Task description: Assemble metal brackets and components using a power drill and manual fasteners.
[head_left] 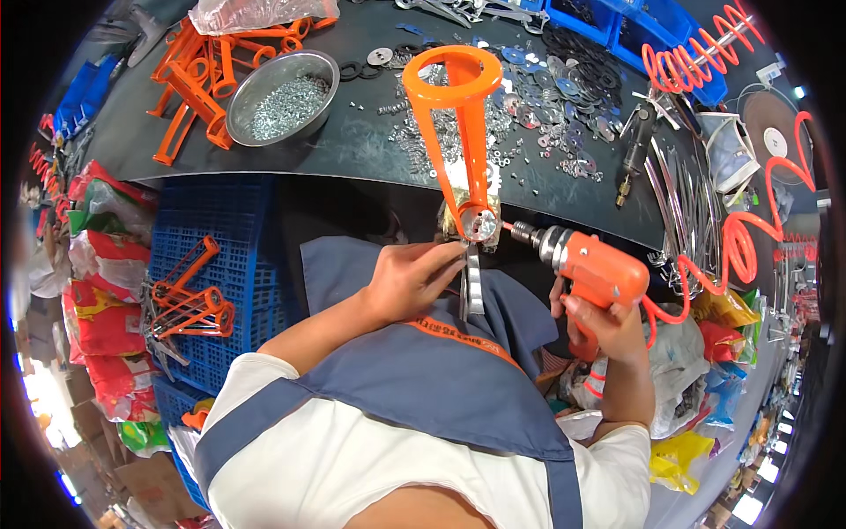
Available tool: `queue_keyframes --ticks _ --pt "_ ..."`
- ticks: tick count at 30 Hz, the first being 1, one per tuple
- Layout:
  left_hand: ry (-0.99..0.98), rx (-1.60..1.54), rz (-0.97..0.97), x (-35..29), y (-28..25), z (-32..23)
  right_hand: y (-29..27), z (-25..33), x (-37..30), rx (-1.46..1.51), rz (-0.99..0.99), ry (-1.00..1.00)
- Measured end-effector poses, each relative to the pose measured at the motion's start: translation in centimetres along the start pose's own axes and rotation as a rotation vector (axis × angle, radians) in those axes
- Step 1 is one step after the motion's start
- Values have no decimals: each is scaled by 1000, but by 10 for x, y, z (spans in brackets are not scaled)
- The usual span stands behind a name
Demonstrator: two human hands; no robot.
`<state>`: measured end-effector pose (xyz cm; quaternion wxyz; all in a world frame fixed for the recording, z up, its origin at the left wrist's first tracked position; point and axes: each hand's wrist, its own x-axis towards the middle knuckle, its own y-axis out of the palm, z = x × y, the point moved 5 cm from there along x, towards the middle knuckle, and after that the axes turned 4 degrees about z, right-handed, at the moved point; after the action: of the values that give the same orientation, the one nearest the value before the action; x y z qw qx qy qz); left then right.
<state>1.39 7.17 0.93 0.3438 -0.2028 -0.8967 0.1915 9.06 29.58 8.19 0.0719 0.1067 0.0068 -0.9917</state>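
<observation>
At the table's edge (361,145), the orange frame (474,145) has its silver handle (475,284) in place, pinched by the left hand (407,280), but fastening seems unfinished, the right hand (608,326) curling round a drill (604,267) whose tip contact is unclear, with more frames (198,97) heaped.

A white shirt (379,458) with short sleeves (249,379) and a curved neckline (432,482) fills the lower middle of the frame. Over it goes a slate-blue apron (441,383) with wide flat straps (251,426), crossed near the centre by an orange lettered strip (467,339). Left hand (412,279) and right hand (608,324) are bare.
</observation>
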Motion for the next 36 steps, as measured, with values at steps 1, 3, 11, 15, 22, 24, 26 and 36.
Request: queue_keyframes --ticks 1,3,11,15,22,24,26,36 --pt "53 106 21 8 4 -4 -3 0 5 -46 3 25" --pt "87 188 49 12 16 3 -6 2 15 -96 2 52" --pt "133 223 21 7 41 18 -5 20 47 -418 205 282" --pt "128 182 12 8 43 20 24 68 72 -845 362 -132" --pt "101 127 -49 9 47 25 36 84 113 -1043 525 280" --pt "51 107 -24 12 44 22 35 80 114 -1023 526 306" --pt "54 84 -44 10 41 27 32 77 112 -934 473 337" --pt "-1257 -1338 -380 -45 23 84 -2 43 0 -158 23 130"
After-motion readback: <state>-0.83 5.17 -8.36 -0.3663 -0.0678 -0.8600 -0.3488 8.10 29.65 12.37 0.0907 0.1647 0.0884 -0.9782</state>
